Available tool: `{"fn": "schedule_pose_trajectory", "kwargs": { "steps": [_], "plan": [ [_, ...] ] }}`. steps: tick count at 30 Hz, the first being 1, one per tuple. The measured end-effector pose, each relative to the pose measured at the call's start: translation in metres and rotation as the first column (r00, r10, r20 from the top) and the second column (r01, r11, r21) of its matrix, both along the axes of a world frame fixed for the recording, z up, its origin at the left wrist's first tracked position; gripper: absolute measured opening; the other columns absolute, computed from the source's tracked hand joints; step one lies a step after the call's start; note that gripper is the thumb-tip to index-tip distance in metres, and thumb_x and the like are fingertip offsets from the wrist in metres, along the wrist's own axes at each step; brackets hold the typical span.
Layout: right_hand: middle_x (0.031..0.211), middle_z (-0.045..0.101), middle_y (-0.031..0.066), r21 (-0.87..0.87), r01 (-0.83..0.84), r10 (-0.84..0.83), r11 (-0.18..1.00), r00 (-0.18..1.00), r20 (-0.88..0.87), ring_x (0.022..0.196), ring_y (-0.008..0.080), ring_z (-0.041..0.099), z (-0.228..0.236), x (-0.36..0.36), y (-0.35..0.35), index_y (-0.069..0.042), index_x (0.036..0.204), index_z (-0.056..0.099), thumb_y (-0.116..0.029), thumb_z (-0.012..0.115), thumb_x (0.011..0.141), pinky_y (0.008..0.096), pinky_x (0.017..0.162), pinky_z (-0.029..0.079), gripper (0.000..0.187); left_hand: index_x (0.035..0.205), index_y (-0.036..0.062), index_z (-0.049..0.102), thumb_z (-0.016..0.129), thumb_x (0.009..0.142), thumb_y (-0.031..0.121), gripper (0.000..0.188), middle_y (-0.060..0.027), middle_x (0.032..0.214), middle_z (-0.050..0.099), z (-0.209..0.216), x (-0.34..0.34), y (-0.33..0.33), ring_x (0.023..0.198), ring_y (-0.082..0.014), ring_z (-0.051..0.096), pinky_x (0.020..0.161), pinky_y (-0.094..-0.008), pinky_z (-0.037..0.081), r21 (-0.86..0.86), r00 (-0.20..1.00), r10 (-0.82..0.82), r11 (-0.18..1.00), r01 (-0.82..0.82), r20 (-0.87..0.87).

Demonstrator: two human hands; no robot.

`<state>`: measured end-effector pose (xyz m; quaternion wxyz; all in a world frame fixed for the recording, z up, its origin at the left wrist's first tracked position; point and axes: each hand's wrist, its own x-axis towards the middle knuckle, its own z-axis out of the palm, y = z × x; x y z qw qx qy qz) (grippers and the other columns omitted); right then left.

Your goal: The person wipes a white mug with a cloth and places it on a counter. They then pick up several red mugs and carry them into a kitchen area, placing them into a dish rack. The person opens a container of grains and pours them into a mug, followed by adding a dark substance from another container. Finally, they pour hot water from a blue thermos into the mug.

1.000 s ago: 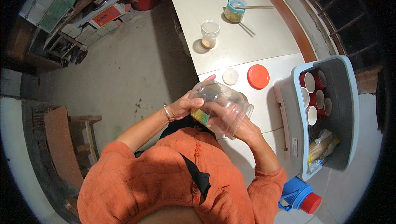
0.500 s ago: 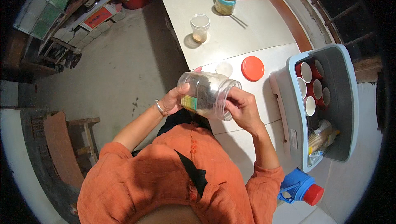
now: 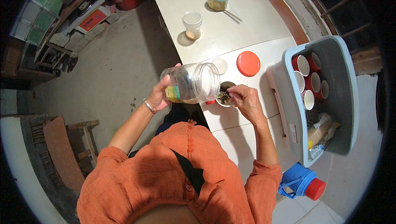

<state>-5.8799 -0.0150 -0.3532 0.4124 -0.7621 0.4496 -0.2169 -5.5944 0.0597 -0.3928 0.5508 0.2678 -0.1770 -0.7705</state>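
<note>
My left hand (image 3: 158, 94) grips a clear plastic jar (image 3: 185, 84) by its base end. The jar lies tilted on its side in the air, its open mouth facing right, with a yellow-green label near my palm. Dark contents show dimly inside. Beside the mouth, my right hand (image 3: 247, 101) is pinched closed over a cup (image 3: 225, 105) with a pale inside and a bit of red at its left. Dark dried leaves (image 3: 223, 95) lie in that cup. Whatever is between my right fingertips is too small to make out.
A red lid (image 3: 248, 63) and a whitish disc (image 3: 220, 65) lie beyond the cup. Farther off stand a small clear container (image 3: 192, 26) and a blue-rimmed jar (image 3: 218, 3) with a stick across it. A grey bin (image 3: 305, 141) holds red cups; a blue flask (image 3: 298, 179) is nearby.
My right hand has come out of the jar's mouth and moved over the cup, which now shows. The jar in my left hand has shifted left.
</note>
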Motion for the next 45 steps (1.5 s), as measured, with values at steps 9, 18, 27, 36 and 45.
{"fn": "schedule_pose_trajectory", "kwargs": {
  "steps": [9, 18, 27, 36, 45],
  "plan": [
    [0.083, 0.063, 0.0098, -0.242, -0.207, 0.110, 0.948, 0.926, -0.361, 0.073, 0.0285, 0.063, 0.011, 0.011, 0.002, -0.007, 0.088, 0.069, -0.014, 0.069, 0.075, 0.0378, 0.064, 0.049, 0.015, 0.143, 0.0151, 0.028, 0.063, 0.084, 0.043, 0.075, -0.0058, 0.139, 0.039, -0.005, 0.001, 0.001, 0.128, -0.0228, 0.039, 0.107, -0.0428, 0.033, 0.000, 1.000, 0.027, 1.000, -0.027, -0.003],
    [0.081, 0.063, 0.0110, -0.196, -0.125, 0.066, 0.973, 0.957, -0.281, 0.075, 0.0309, 0.062, 0.034, 0.027, -0.018, -0.008, 0.103, 0.064, -0.010, 0.067, 0.076, 0.0413, 0.066, 0.049, 0.028, 0.142, 0.0150, 0.029, 0.063, 0.083, 0.045, 0.074, -0.0069, 0.139, 0.039, -0.009, 0.011, 0.010, 0.128, -0.0243, 0.039, 0.106, -0.0445, 0.034, -0.001, 0.997, 0.072, 0.997, -0.072, 0.021],
    [0.125, 0.051, 0.0136, -0.269, -0.245, 0.052, 0.931, 0.821, -0.568, 0.105, 0.0327, 0.054, -0.020, 0.064, -0.086, -0.020, 0.128, 0.051, -0.029, 0.083, 0.059, 0.0427, 0.086, 0.049, 0.076, 0.143, 0.0138, 0.027, 0.063, 0.083, 0.044, 0.077, -0.0071, 0.142, 0.037, -0.010, 0.009, 0.013, 0.129, -0.0247, 0.038, 0.107, -0.0439, 0.033, -0.008, 0.998, 0.068, 0.998, -0.068, -0.010],
    [0.117, 0.051, 0.0147, -0.235, -0.224, 0.079, 0.946, 0.861, -0.503, 0.108, 0.0345, 0.049, -0.040, 0.070, -0.096, -0.011, 0.121, 0.053, -0.019, 0.080, 0.062, 0.0428, 0.091, 0.046, 0.065, 0.144, 0.0158, 0.026, 0.061, 0.085, 0.045, 0.074, -0.0067, 0.141, 0.037, -0.011, 0.014, 0.017, 0.129, -0.0241, 0.038, 0.106, -0.0438, 0.034, -0.006, 0.996, 0.086, 0.996, -0.086, -0.008],
    [0.120, 0.051, 0.0176, -0.315, -0.182, 0.024, 0.932, 0.894, -0.447, 0.108, 0.0344, 0.049, -0.049, 0.047, -0.119, -0.006, 0.125, 0.052, -0.016, 0.078, 0.065, 0.0428, 0.094, 0.043, 0.066, 0.140, 0.0182, 0.032, 0.061, 0.085, 0.046, 0.068, -0.0048, 0.139, 0.039, -0.020, 0.010, 0.013, 0.127, -0.0234, 0.040, 0.103, -0.0445, 0.039, 0.040, 0.995, 0.039, 0.999, -0.035, -0.095]
  ]
}}
